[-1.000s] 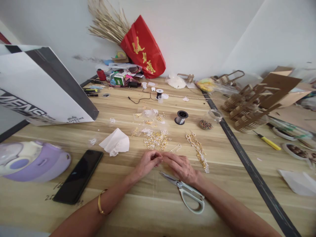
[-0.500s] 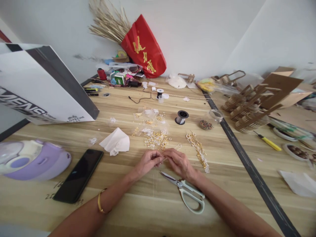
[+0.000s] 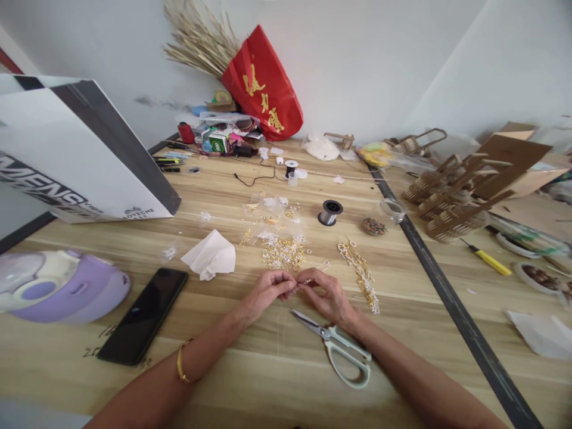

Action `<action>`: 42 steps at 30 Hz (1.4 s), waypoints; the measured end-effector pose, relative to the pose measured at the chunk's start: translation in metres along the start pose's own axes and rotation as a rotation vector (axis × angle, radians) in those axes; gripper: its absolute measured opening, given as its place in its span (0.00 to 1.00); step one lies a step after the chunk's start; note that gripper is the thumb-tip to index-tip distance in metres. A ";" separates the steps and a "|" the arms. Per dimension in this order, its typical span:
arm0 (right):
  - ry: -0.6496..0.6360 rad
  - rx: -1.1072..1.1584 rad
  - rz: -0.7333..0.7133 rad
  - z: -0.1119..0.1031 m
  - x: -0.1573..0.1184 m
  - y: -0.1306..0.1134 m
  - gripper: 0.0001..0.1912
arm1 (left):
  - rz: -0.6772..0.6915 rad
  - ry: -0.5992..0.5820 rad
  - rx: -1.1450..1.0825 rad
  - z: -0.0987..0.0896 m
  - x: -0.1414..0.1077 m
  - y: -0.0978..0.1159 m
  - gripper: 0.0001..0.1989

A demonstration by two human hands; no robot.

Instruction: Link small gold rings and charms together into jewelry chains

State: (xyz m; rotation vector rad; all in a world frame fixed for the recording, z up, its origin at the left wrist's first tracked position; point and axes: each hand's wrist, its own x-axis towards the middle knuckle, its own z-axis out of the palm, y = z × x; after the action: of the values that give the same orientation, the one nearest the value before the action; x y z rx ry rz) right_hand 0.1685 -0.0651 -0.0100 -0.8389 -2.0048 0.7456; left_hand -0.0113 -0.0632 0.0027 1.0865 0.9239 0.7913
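Observation:
Fingertips of my left hand [image 3: 270,291] and my right hand [image 3: 325,293] meet in a pinch above the table. Between them is something small and thin, mostly covered by the fingers, so its kind does not show. Just beyond lies a pile of gold and silver beads and findings [image 3: 283,252]. Scissors with pale green handles [image 3: 331,344] rest below my right hand, blades pointing up and left. Right of that hand lies a bundle of gold and silver chain-like pieces [image 3: 358,273].
A spool of wire [image 3: 330,213] and a clear jar of dark beads [image 3: 375,226] stand farther back. Left are a crumpled tissue [image 3: 210,255], a black phone [image 3: 143,316] and a purple-and-white container [image 3: 75,289]. Small woven baskets [image 3: 451,196] and a yellow-handled tool [image 3: 491,260] are at right.
My right fingers have shifted slightly and bent more at the knuckles. Both hands stay together in nearly the same place. The view has moved very slightly.

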 end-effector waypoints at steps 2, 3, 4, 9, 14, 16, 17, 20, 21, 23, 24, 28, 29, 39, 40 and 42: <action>0.003 0.024 0.035 0.000 0.000 0.000 0.06 | 0.000 0.000 -0.007 0.000 0.000 0.000 0.13; 0.003 0.038 0.053 0.000 0.000 0.001 0.06 | 0.002 0.000 -0.009 0.000 0.000 -0.001 0.12; 0.004 0.050 0.067 0.001 0.000 0.001 0.06 | 0.006 0.000 -0.009 0.000 0.000 -0.001 0.12; -0.007 0.068 0.095 0.000 0.000 0.002 0.06 | 0.016 0.000 0.004 0.000 0.001 -0.004 0.11; -0.014 0.042 0.078 -0.001 0.001 0.000 0.07 | 0.051 0.020 0.066 0.000 0.002 -0.005 0.11; -0.015 0.019 0.085 -0.001 0.002 -0.001 0.07 | 0.091 0.048 0.141 0.001 0.001 -0.004 0.09; -0.016 0.007 0.089 -0.001 0.002 -0.001 0.08 | 0.124 0.066 0.194 0.001 0.001 -0.004 0.08; -0.021 -0.015 0.105 0.000 0.001 -0.001 0.07 | 0.232 0.126 0.366 0.003 0.000 -0.004 0.06; -0.023 -0.018 0.115 0.001 0.000 -0.001 0.07 | 0.258 0.147 0.411 0.003 -0.001 -0.005 0.06; -0.032 -0.014 0.146 0.001 0.000 -0.001 0.08 | 0.291 0.177 0.477 0.004 -0.001 -0.007 0.05; -0.039 -0.007 0.163 0.002 -0.001 -0.001 0.08 | 0.306 0.189 0.502 0.004 -0.001 -0.008 0.05; -0.058 0.051 0.224 0.002 0.000 -0.002 0.09 | 0.353 0.227 0.561 0.004 -0.002 -0.010 0.05; -0.063 0.071 0.243 0.003 0.000 -0.002 0.09 | 0.359 0.232 0.567 0.005 -0.002 -0.010 0.05; -0.110 0.302 0.403 0.005 -0.002 0.002 0.14 | 0.380 0.256 0.589 0.005 -0.003 -0.013 0.06; -0.117 0.317 0.413 0.005 -0.002 0.002 0.14 | 0.382 0.257 0.590 0.004 -0.003 -0.014 0.06; -0.130 0.343 0.429 0.006 -0.002 0.002 0.15 | 0.381 0.260 0.594 0.004 -0.003 -0.016 0.06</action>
State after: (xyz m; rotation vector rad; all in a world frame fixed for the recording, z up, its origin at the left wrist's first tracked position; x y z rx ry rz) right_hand 0.1648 -0.0663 -0.0153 -1.0438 -1.7475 1.3744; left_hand -0.0076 -0.0716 -0.0110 1.7421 1.2335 1.0175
